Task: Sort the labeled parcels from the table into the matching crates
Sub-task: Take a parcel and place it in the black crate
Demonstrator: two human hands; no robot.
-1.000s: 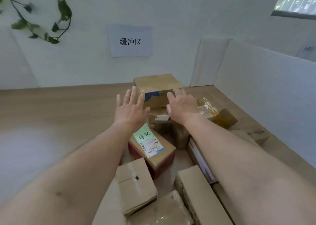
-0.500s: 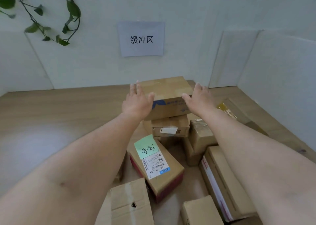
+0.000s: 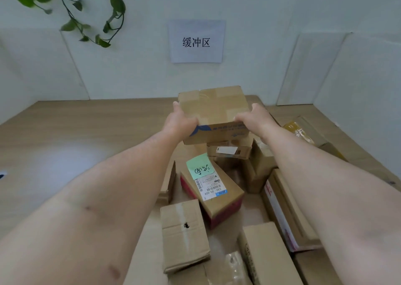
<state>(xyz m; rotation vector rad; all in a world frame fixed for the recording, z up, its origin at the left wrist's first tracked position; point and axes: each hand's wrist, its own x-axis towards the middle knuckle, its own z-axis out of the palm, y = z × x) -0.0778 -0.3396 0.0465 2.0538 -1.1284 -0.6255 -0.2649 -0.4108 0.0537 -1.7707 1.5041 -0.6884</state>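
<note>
Left grip (image 3: pixel 181 119) and right grip (image 3: pixel 253 117) clasp the taped cardboard box (image 3: pixel 213 109) by its sides. A small labelled box (image 3: pixel 229 150) sits just beneath, and a green-noted parcel (image 3: pixel 225 194) lies nearer.

Soft daylight, tabletop (image 3: pixel 65 146) glare, wide-angle edge distortion.

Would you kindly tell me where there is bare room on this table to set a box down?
Free: the bare wooden tabletop left of the left hand, up to the white wall panels. Crowded: brown cardboard parcels piled right, under the held taped box.
</note>
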